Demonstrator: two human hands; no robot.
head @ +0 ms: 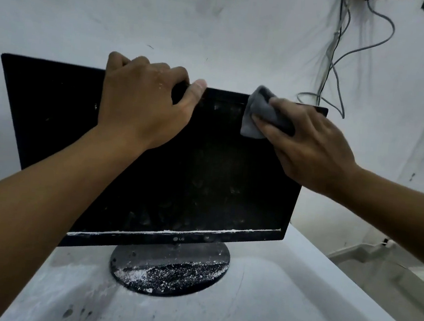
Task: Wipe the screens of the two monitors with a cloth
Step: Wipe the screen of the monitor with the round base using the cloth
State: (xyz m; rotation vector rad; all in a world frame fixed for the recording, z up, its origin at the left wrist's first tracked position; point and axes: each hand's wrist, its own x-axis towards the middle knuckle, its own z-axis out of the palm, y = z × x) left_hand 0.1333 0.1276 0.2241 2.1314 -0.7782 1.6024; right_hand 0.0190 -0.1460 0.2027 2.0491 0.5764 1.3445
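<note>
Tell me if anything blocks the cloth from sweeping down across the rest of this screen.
Nothing visible does. The right hand presses the grey cloth on the screen near its top right corner. The left hand grips the monitor's top edge, left of the cloth, off the glass below.

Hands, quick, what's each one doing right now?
Left hand: closed, grip on the monitor's top edge.
Right hand: fingers fairly straight, pressing the cloth on the screen.
</note>
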